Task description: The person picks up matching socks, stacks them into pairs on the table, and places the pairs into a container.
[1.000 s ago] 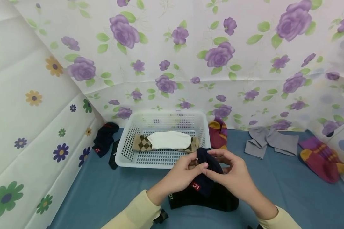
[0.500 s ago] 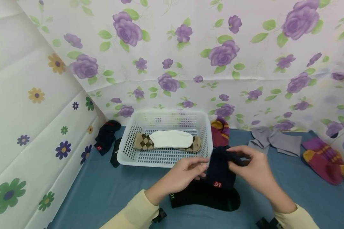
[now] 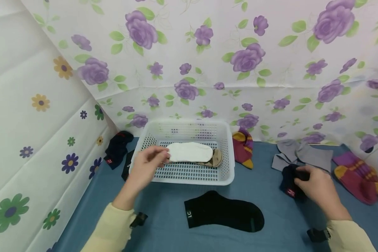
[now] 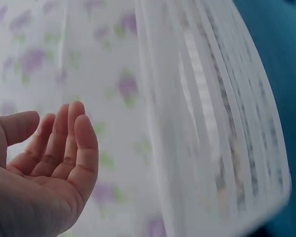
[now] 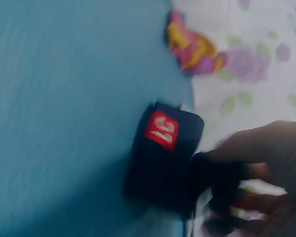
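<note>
The navy ankle sock [image 3: 290, 183] with the red logo patch is at your right, by the near edge of the grey socks [image 3: 315, 156]; you pinch it between the thumb and fingers of your right hand [image 3: 318, 186]. Your left hand [image 3: 146, 164], fingers loosely bent and holding nothing, is over the left side of the white plastic basket [image 3: 229, 177]. A white sock [image 3: 190, 152] lies inside on tan fabric [image 3: 216, 158]. The black sock [image 3: 223, 213] lies flat between your arms.

From the head, we are looking down. Closer, left wrist is sharing the basket [image 3: 192, 181], right the navy sock [image 5: 158, 173].
</note>
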Demonstrator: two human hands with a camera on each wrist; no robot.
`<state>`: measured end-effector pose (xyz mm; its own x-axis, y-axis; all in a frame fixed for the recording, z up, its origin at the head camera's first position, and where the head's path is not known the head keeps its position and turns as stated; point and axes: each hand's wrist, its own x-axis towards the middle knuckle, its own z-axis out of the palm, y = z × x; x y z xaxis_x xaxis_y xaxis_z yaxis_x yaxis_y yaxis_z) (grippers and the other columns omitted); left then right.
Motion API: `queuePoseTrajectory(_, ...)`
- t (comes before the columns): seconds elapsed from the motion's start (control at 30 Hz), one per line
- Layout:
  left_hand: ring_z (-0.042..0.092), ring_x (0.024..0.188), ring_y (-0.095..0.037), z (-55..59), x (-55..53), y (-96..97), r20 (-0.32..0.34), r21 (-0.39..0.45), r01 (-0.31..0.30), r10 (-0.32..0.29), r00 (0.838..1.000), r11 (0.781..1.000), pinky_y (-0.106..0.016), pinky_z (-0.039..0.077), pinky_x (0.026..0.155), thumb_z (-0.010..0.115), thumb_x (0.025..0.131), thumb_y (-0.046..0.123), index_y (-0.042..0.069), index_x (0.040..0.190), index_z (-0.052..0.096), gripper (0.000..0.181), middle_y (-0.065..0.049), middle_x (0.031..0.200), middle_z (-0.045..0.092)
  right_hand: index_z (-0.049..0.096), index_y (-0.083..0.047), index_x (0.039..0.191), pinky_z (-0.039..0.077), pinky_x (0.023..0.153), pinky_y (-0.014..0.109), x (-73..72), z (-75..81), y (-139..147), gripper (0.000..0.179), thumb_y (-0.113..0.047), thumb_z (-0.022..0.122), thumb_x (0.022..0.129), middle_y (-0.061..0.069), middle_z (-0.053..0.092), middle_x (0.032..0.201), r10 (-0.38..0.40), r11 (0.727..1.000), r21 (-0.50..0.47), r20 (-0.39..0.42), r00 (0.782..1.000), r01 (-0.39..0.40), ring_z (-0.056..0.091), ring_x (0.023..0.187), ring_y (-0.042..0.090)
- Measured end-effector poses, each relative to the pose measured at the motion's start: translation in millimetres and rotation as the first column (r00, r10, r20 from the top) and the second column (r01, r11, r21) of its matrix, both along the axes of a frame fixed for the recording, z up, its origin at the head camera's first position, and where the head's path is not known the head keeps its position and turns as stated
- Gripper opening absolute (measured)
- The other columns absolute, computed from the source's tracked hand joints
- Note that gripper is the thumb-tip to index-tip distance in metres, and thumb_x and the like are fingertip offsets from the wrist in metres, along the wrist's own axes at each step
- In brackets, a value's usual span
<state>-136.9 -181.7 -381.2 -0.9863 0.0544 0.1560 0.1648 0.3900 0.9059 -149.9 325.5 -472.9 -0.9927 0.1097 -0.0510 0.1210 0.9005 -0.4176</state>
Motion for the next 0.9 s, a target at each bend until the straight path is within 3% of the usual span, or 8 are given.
queuePoseTrajectory(0.07,0.065,0.083,-0.021,-3.3,-4.8,-22.4,-0.046,-0.115,-0.132,0.127,0.991,0.985,-0.03,0.054,0.07,0.056,0.094,0.033,0.016,0.11,0.066,0.025,-0.007,0.098,0.068,0.051,-0.002,0.127,0.046,0.067,0.057,-0.6,-7.0,7.3,0.058,-0.031,0.071,0.08,0.036,0.047,0.127,0.003,0.999,0.054,0.115,0.993,-0.01,0.054,0.097,0.051)
queuePoseTrajectory(0.13,0.064,0.085,-0.02,-9.8,-10.1,-45.8,-0.101,-0.239,-0.269,0.252,0.962,0.933,-0.033,0.052,0.072,0.054,0.095,0.031,0.016,0.115,0.063,0.026,-0.006,0.101,0.068,0.047,0.0,0.13,0.045,0.065,0.057,-0.1,-10.2,10.4,0.066,-0.036,0.07,0.08,0.037,0.045,0.128,0.006,0.997,0.073,0.167,0.986,-0.019,0.054,0.096,0.052)
queuePoseTrajectory(0.23,0.059,0.1,-0.026,-26.5,-16.9,-80.7,-0.105,-0.369,-0.412,0.403,0.909,0.833,-0.043,0.047,0.083,0.049,0.097,0.026,0.016,0.13,0.052,0.035,-0.01,0.114,0.063,0.046,0.001,0.131,0.044,0.065,0.057,1.8,-8.5,6.8,0.07,-0.037,0.071,0.079,0.035,0.047,0.128,0.004,0.996,0.09,0.092,0.996,-0.012,0.052,0.098,0.052)
queuePoseTrajectory(0.3,0.053,0.11,-0.033,-43.8,-20.8,-100.4,-0.076,-0.411,-0.433,0.443,0.893,0.802,-0.051,0.042,0.089,0.048,0.097,0.024,0.015,0.14,0.041,0.044,-0.016,0.123,0.057,0.047,0.001,0.131,0.044,0.067,0.058,3.8,-3.2,0.5,0.067,-0.035,0.071,0.079,0.034,0.049,0.126,0.007,0.995,0.103,0.015,1.0,-0.008,0.051,0.1,0.052)
queuePoseTrajectory(0.53,0.04,0.118,-0.055,-89.9,-34.6,-123.0,0.135,-0.64,-0.19,0.353,0.926,0.745,-0.068,0.036,0.088,0.047,0.095,0.042,0.023,0.152,0.011,0.07,-0.035,0.138,0.032,0.055,-0.004,0.125,0.041,0.077,0.064,11.8,18.4,-33.2,0.054,-0.027,0.071,0.079,0.029,0.052,0.125,0.075,0.993,0.1,-0.133,0.988,-0.062,0.049,0.107,0.049)
queuePoseTrajectory(0.67,0.038,0.115,-0.057,-96.2,-43.3,-114.9,0.298,-0.701,-0.033,0.336,0.894,0.712,-0.071,0.037,0.084,0.04,0.093,0.055,0.027,0.152,0.005,0.074,-0.035,0.139,0.027,0.059,-0.01,0.121,0.043,0.08,0.062,20.7,24.8,-57.9,0.047,-0.027,0.073,0.079,0.022,0.055,0.124,0.175,0.984,0.067,-0.133,0.976,-0.168,0.049,0.111,0.044)
queuePoseTrajectory(0.8,0.031,0.118,-0.054,-98.4,-46.4,-105.4,0.356,-0.712,0.003,0.356,0.864,0.703,-0.073,0.034,0.085,0.045,0.095,0.04,0.019,0.148,0.026,0.06,-0.032,0.141,0.025,0.062,-0.016,0.116,0.048,0.079,0.053,30.7,28.0,-77.7,0.04,-0.029,0.073,0.08,0.012,0.059,0.122,0.276,0.961,0.045,-0.139,0.951,-0.272,0.053,0.111,0.035)
queuePoseTrajectory(0.9,0.032,0.117,-0.052,-98.6,-46.5,-101.9,0.344,-0.725,0.004,0.357,0.868,0.689,-0.071,0.035,0.087,0.048,0.094,0.03,0.013,0.142,0.037,0.052,-0.03,0.14,0.029,0.064,-0.019,0.113,0.049,0.079,0.05,37.0,31.0,-87.1,0.036,-0.028,0.074,0.08,0.008,0.06,0.122,0.317,0.948,0.045,-0.153,0.936,-0.314,0.054,0.112,0.031)
